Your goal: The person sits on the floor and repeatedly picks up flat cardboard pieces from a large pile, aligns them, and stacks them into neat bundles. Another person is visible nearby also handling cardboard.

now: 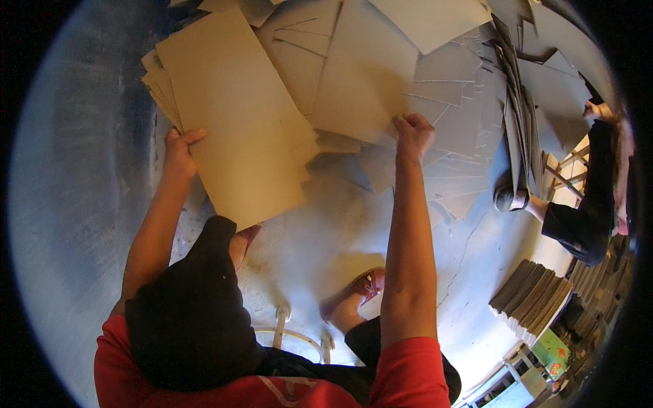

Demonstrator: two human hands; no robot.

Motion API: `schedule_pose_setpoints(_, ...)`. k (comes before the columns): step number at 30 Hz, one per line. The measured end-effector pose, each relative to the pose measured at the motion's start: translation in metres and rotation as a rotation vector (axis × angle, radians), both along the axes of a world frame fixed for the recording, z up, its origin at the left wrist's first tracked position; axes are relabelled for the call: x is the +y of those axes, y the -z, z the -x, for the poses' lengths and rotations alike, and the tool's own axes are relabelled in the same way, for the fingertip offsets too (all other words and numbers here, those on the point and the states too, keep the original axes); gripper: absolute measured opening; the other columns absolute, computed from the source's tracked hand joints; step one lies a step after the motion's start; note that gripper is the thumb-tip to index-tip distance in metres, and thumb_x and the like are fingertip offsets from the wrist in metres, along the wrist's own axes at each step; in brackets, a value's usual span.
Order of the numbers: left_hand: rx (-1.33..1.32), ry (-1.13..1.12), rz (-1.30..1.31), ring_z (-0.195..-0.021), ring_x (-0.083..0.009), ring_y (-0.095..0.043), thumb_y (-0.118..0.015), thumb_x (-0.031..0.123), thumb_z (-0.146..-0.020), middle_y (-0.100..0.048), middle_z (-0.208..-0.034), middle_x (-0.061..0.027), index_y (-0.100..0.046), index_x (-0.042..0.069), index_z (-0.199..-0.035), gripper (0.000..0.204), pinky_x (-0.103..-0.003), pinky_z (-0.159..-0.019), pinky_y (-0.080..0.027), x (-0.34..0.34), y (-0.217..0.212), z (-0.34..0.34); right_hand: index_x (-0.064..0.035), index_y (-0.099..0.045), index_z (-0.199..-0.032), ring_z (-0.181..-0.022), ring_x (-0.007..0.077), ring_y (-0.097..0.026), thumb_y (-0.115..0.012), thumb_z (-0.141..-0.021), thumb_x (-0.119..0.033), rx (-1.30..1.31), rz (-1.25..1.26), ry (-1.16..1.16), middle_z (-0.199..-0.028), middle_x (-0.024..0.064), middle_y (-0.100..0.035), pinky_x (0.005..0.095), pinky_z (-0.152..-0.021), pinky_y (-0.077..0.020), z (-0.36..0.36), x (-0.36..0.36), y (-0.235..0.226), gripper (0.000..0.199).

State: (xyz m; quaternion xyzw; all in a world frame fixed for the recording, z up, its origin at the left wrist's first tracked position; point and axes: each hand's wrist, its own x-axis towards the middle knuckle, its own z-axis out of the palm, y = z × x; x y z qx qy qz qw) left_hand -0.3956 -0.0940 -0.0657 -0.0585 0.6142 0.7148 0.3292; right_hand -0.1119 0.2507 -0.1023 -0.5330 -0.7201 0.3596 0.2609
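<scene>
Our left hand point(180, 155) grips the cardboard stack point(228, 115), long axis slanting forward-left; our right hand point(413, 136) pinches the loose sheet point(367, 75) to its right.

pale cracked floor point(457, 289), overlapping cardboard sheets point(445, 129) on it, cardboard stack point(532, 298) at right

Red short-slv. shirt point(204, 394) (pale front print point(289, 389)), blk trousers point(190, 306), red shoes point(369, 284).

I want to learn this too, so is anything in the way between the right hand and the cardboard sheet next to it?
No, nothing visible is in between. The right hand is right at the lower right edge of the cardboard sheet.
</scene>
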Motion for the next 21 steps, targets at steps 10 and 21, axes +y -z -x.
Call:
schedule_pose_setpoints(10,-0.012,0.181,0.103,-0.084,-0.0253,-0.063,-0.065,0.003,-0.073,-0.062,-0.096,-0.013,-0.052,-0.003,-0.111,0.041,-0.037,-0.08,-0.054,0.014,-0.02,-0.042,0.0,-0.055,-0.112,-0.073,0.0296,-0.062,-0.058,-0.077,-0.001,-0.231,-0.555,-0.696,-0.1,0.0158,-0.062,0.0376,-0.063,-0.0528,-0.007,-0.179,-0.126,0.036)
schedule_pose_setpoints(21,0.034,0.322,0.156,-0.085,-0.0239,-0.064,-0.071,0.004,-0.068,-0.061,-0.1,-0.0119,-0.048,-0.001,-0.116,0.053,-0.039,-0.079,-0.054,0.031,-0.003,-0.072,0.0054,-0.054,-0.11,-0.096,0.0349,-0.06,-0.068,-0.077,-0.011,-0.027,-0.273,-0.845,-0.112,0.0227,-0.056,0.0412,-0.08,-0.0508,0.009,-0.249,-0.064,0.039)
